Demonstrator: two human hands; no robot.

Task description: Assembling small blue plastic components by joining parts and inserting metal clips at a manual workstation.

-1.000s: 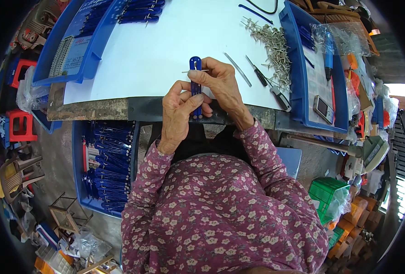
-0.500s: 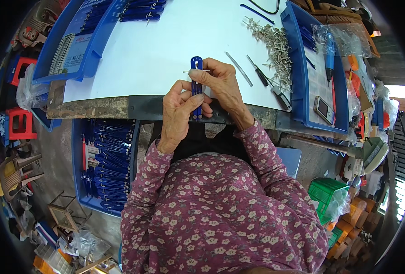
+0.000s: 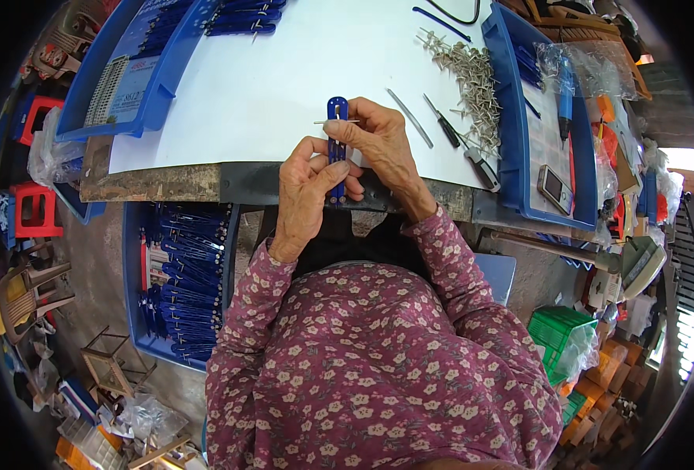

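Note:
Above the front edge of the table, both my hands hold a narrow blue slotted strip (image 3: 337,104) with small holes, upright in the view. My left hand (image 3: 304,192) is closed on its lower part, thumb laid across the front. My right hand (image 3: 384,145) grips the upper part, its thumb pressed on a thin metal pin (image 3: 319,122) that lies crosswise over the strip. Part of the pin and the strip's middle are hidden under the fingers. To the right of my right hand lie a flat metal strip (image 3: 411,117) and a thin black-handled tool (image 3: 446,129).
A heap of metal pins (image 3: 476,86) lies at the right, beside a blue tray (image 3: 511,157) holding a small phone-like device (image 3: 554,188). A grey-handled tool (image 3: 482,168) rests nearby. Blue trays stand at the left (image 3: 155,110) and below the table (image 3: 134,298), with many blue strips.

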